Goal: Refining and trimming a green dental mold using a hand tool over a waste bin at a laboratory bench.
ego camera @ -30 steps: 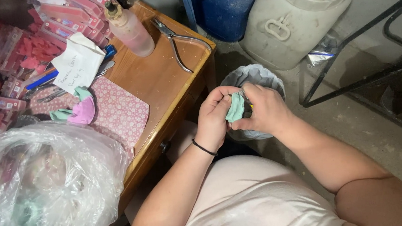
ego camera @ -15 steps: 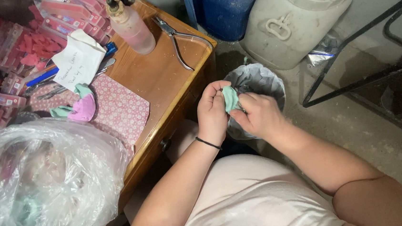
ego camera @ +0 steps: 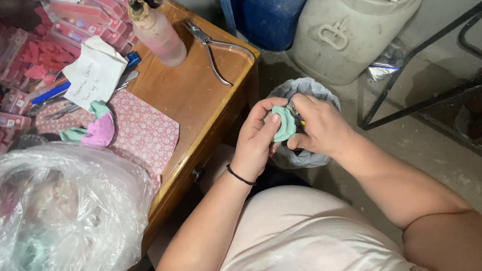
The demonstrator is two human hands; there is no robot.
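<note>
My left hand (ego camera: 256,143) grips a small pale green moulded piece (ego camera: 283,124) from the left, thumb and fingers curled round it. A black band sits on that wrist. My right hand (ego camera: 322,129) closes on the piece's right side and pinches a small tool (ego camera: 296,111) with a metal tip and a bit of yellow against it. Both hands hover over a small bin lined with a grey bag (ego camera: 312,87), just off the corner of the wooden table (ego camera: 203,95).
On the table lie metal pliers (ego camera: 217,51), a pink liquid bottle (ego camera: 158,33), a pink patterned cloth (ego camera: 146,134) and pink and green moulded pieces (ego camera: 98,129). A bulging clear plastic bag (ego camera: 47,219) fills the lower left. A white drum (ego camera: 353,26) and a black metal frame (ego camera: 438,94) stand on the floor.
The green piece has been turned a little between the hands, and the right fingers have shifted over its edge. Both hands stay above the bin.
</note>
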